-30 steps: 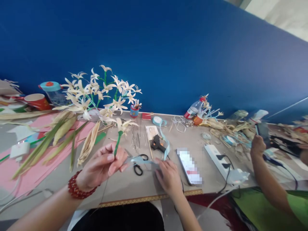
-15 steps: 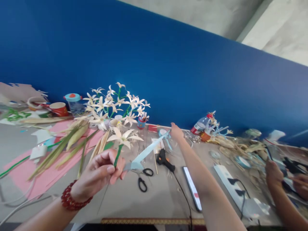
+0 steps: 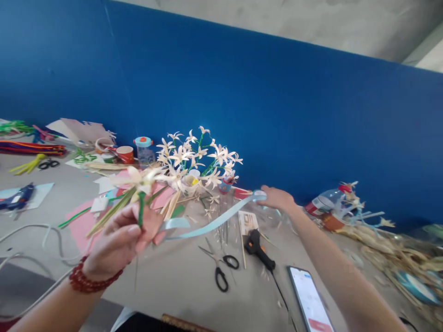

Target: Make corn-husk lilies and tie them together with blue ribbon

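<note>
My left hand (image 3: 121,237), with a red bead bracelet at the wrist, pinches the green-wrapped stem of a white artificial flower (image 3: 141,180); a bare wire shows below the fingers. One end of a pale blue ribbon (image 3: 211,227) is also at these fingers. The ribbon runs slackly across to my right hand (image 3: 278,199), whose fingers are closed on its roll (image 3: 259,195) near the back of the table. Beneath the ribbon lie black-handled scissors (image 3: 221,267), blades spread, and a black glue gun (image 3: 258,251). Behind them stands a bunch of similar white flowers (image 3: 194,154).
A phone (image 3: 309,297) lies near the front edge beside my right forearm. Left are pink paper (image 3: 78,226), husk strips and white cables (image 3: 44,230). A plastic bottle (image 3: 323,201) and husk pieces (image 3: 377,237) lie right. A blue wall (image 3: 277,101) rises behind.
My view has swung left, so the table things sit farther right. The ribbon, taut before, now sags between my hands. The roll shows more clearly at my right fingers.
</note>
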Demonstrator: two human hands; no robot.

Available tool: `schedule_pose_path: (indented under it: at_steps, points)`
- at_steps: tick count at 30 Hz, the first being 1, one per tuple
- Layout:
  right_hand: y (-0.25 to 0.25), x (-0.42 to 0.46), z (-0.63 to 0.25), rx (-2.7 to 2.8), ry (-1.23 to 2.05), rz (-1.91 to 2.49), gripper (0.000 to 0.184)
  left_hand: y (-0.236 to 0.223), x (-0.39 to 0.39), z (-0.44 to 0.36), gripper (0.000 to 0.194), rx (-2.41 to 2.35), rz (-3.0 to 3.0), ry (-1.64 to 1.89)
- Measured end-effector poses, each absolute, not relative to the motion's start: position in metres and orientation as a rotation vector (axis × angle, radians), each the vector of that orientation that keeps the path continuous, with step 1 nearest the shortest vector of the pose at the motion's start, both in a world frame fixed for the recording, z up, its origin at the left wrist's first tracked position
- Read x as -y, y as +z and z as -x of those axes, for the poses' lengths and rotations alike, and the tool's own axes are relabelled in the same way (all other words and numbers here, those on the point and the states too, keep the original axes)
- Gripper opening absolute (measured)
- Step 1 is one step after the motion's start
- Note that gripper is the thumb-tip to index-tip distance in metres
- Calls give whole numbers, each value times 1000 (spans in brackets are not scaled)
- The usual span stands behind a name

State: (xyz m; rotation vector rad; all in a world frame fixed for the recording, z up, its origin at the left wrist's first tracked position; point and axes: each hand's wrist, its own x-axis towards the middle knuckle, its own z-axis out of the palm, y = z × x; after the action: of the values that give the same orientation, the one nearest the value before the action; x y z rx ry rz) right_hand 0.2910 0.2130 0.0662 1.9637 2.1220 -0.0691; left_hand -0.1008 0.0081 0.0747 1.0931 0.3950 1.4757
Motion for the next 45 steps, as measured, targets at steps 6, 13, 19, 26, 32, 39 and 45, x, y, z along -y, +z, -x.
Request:
schedule_pose_path:
  at_steps: [6,13,19,26,32,39,45]
  points:
    - [98,-88,-199,-2876,-424,-1324,62,110,15,160,6,-371,-1210,1604]
    - [-22,-16,-46,-2881,-393,-1213,79,96,50,193,4,-703,-1095,1665]
    - [-48,-42,22,-2842,-435,-1449,89,85,58,199,4,-776,-1017,1684]
    - [-31,-29,-21,-2913,-628,-1459,96,72,45,167,6,-600,-1176,1583]
    - [-41,10,-123,-3075,-1419,-1759,21,20,31,90,2,-618,-1150,1077]
    - [-70,31,-152,-2331,-2860,-2120,26,-17,-4,32,10,-715,-1013,973]
    - [-75,17,-144,-2163,-2960,-2160,21,-18,-4,38,10,-805,-1045,954]
